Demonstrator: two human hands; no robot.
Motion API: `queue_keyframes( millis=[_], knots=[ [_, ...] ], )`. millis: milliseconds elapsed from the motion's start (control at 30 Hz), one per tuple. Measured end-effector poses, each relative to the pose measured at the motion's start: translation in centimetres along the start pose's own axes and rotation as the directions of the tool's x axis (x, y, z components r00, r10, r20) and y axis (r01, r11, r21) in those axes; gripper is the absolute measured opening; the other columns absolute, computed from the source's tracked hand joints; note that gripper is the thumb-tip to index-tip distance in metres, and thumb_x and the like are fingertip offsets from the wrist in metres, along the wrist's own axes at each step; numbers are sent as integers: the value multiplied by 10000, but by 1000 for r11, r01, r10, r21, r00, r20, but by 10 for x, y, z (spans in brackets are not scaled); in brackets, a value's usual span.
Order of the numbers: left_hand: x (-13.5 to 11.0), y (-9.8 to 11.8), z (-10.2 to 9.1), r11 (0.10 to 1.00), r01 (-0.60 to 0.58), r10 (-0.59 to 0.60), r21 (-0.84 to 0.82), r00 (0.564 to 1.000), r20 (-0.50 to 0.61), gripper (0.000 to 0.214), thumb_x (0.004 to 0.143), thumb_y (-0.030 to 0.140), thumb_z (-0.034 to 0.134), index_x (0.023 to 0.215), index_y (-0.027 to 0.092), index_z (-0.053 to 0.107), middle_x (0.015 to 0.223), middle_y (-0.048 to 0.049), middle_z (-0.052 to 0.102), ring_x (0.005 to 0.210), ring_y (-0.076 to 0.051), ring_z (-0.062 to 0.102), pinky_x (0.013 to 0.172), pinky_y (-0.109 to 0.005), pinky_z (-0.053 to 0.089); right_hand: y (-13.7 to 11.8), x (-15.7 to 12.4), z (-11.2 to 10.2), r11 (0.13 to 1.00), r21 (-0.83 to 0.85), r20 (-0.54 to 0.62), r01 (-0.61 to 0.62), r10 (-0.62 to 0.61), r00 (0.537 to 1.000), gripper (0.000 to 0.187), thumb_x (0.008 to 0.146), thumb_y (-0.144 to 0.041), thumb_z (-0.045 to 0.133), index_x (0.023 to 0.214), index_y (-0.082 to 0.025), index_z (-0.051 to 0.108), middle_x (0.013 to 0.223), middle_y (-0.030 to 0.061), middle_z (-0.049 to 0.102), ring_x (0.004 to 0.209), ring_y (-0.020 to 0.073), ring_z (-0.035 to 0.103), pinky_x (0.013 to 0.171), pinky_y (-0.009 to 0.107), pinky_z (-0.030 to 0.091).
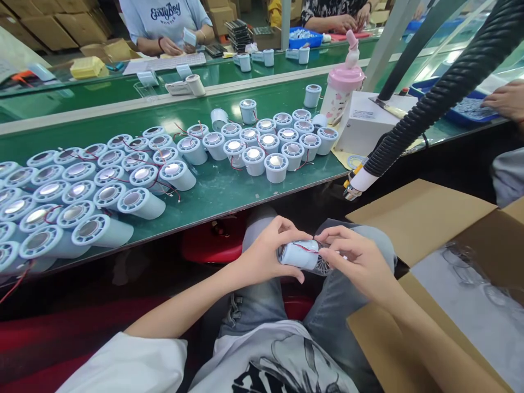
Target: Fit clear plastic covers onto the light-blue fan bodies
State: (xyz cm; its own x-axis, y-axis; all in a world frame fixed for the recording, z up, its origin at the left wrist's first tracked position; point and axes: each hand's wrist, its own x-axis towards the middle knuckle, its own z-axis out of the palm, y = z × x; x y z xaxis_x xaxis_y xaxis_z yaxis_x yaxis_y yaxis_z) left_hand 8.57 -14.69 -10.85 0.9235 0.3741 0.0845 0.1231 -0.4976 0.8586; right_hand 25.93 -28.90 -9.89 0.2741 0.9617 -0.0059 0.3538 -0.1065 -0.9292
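Note:
My left hand (282, 248) is wrapped around a light-blue cylindrical housing (301, 255), held on its side above my lap. A thin red-and-dark wire (306, 249) runs along the housing towards my right hand (347, 252). The right thumb and fingers are pinched at the housing's right end, on the wire. A small white piece shows beside those fingers, too small to name. Just under that end is a dark, spoked round part (323, 265), partly covered by the right fingers. Similar light-blue housings (275, 167) with silvery centres stand on the green bench in front of me.
The green bench (221, 199) carries many leaning housings (102, 229) at left. A pink-lidded bottle (346, 79) and a white box (364, 123) stand at right. A black ribbed hose (434, 103) hangs above an open carton (426, 218) holding clear plastic. Co-workers sit opposite.

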Motion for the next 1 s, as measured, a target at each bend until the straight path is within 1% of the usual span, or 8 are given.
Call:
queue_keyframes(
  millis=[133,233,300,367,467,533,700,1000],
  knots=[
    [-1,-6,2,990,-32,48,-141,993,107,714,613,399,853,1271,284,600,1280,-102,556,1204,-282,515,1033,-393,421,2,1,-2,968,226,-14,-104,110,994,300,817,-331,699,554,-196,647,954,78,674,937,238,634,676,293,530],
    [-2,-2,2,953,74,-25,-293,986,168,703,676,332,821,1317,246,545,1276,-106,594,1176,-265,557,953,-346,485,4,2,-3,905,396,-4,-158,174,985,308,800,-386,726,559,-203,671,970,79,703,950,250,647,690,314,563],
    [-3,2,2,908,150,-84,-392,980,181,666,693,298,808,1300,226,544,1295,-109,577,1157,-253,575,930,-329,503,5,3,-5,888,436,35,-149,148,988,265,795,-407,735,612,-218,705,1041,77,714,1031,270,642,760,347,578],
    [-5,5,3,834,221,-150,-506,972,179,659,696,275,804,1290,220,526,1301,-109,558,1123,-242,592,926,-340,514,6,2,-7,937,341,95,-80,50,994,139,768,-386,770,821,-258,760,1195,66,679,1173,296,586,897,402,553],
    [-9,6,4,712,309,-252,-630,951,182,670,706,259,796,1297,226,481,1239,-100,566,1057,-220,611,904,-355,526,7,0,-9,993,39,132,109,-114,985,408,754,-288,787,1150,-297,689,1350,56,589,1271,306,517,1038,465,471],
    [-11,6,3,676,329,-277,-660,943,186,680,707,266,796,1305,237,472,1217,-94,567,1047,-221,608,873,-347,535,8,-2,-8,982,-62,127,180,-172,977,405,793,-257,745,1188,-280,658,1359,59,582,1256,295,535,1053,460,464],
    [-11,7,-4,744,316,-248,-589,949,196,809,658,313,835,1374,259,461,1266,-100,574,1082,-251,605,871,-330,529,9,-4,-6,989,86,167,118,-131,977,341,842,-293,707,1167,-257,609,1363,76,569,1206,281,574,981,426,535],
    [-15,9,-9,879,108,-58,-465,991,120,770,675,234,830,1372,284,505,1412,-85,516,1286,-263,505,1032,-350,468,3,-5,-7,953,290,236,-84,14,972,321,874,-294,688,1176,-313,581,1206,21,612,1028,181,637,884,292,563]
  ],
)
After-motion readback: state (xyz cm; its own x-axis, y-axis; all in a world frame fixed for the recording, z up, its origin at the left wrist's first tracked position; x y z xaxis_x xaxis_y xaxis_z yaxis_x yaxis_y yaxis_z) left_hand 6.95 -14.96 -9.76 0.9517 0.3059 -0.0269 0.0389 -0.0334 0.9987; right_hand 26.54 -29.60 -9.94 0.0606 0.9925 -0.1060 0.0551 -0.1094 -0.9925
